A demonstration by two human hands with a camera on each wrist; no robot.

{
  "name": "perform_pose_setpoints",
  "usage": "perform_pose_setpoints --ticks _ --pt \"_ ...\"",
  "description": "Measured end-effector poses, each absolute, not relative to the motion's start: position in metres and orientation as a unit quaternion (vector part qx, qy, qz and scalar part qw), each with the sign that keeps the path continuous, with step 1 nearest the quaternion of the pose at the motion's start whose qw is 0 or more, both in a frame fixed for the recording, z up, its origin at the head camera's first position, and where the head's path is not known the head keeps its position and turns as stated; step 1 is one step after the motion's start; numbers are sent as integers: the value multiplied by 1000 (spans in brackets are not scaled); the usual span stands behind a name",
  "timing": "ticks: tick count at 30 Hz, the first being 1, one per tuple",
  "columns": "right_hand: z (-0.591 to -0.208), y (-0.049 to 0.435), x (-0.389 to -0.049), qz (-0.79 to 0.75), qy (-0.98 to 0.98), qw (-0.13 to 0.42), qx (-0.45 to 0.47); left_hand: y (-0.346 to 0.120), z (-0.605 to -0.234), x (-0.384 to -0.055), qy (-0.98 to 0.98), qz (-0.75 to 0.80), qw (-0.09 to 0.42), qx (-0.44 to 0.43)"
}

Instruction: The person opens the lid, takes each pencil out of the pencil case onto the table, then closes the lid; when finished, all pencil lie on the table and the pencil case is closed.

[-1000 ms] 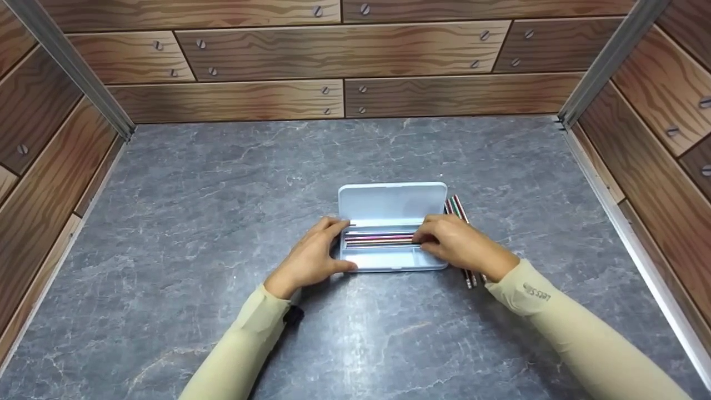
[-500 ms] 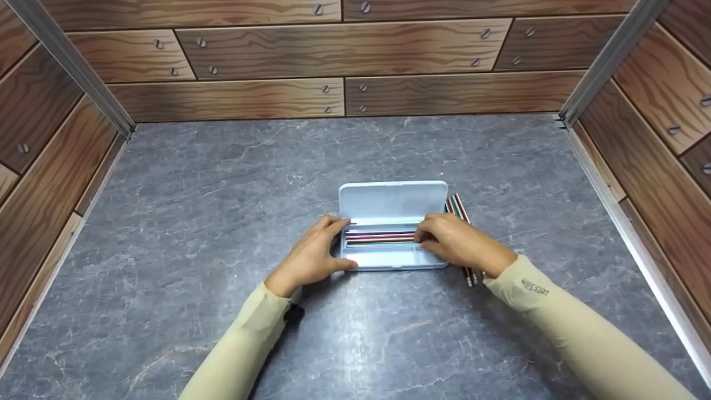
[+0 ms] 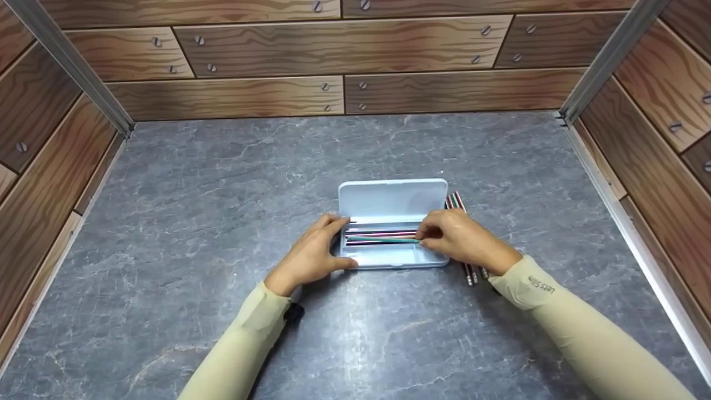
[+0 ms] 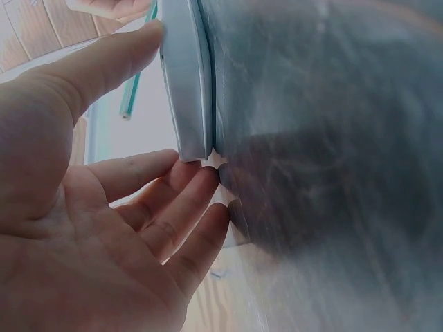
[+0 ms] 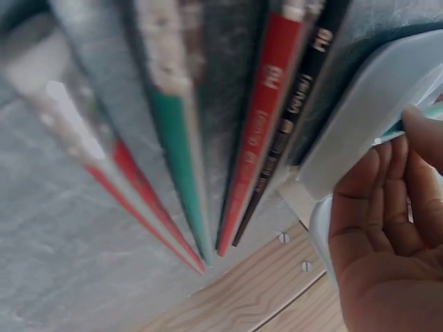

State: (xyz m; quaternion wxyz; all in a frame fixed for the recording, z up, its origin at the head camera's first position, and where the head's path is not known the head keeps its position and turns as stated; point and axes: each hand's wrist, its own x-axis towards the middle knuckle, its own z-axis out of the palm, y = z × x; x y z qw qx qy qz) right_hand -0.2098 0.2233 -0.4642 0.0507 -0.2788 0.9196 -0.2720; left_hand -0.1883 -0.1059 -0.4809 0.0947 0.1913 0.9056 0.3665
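Note:
A pale blue pencil case (image 3: pixel 392 199) lies with its lid raised, several pencils (image 3: pixel 369 243) in its long back compartment. My left hand (image 3: pixel 310 251) holds its left end, thumb at the front edge and index finger near the hinge. In the left wrist view the thumb touches the case's side wall (image 4: pixel 181 83) and fingertips meet its corner. My right hand (image 3: pixel 460 238) pinches the right end of a green pencil (image 3: pixel 383 240) over the compartment. That pencil slants above the others, and its far end (image 4: pixel 129 104) shows in the left wrist view.
More pencils lie on the grey marbled tabletop (image 3: pixel 222 211) right of the case, partly under my right forearm. They include a red pencil (image 5: pixel 259 111), a black pencil (image 5: pixel 294 104), a green pencil (image 5: pixel 178 138) and a red-and-white pencil (image 5: pixel 131 180). Wood-patterned walls (image 3: pixel 344 50) enclose the table.
My right hand has risen slightly at the case's right end, and a green pencil now shows in its fingers above the others. My left hand stays at the left end.

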Motion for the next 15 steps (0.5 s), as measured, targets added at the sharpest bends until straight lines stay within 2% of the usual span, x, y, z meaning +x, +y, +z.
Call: perform_pose_setpoints --ticks 15 --pt "-451 242 -204 -410 893 37 -183 -106 -481 -189 907 362 95 191"
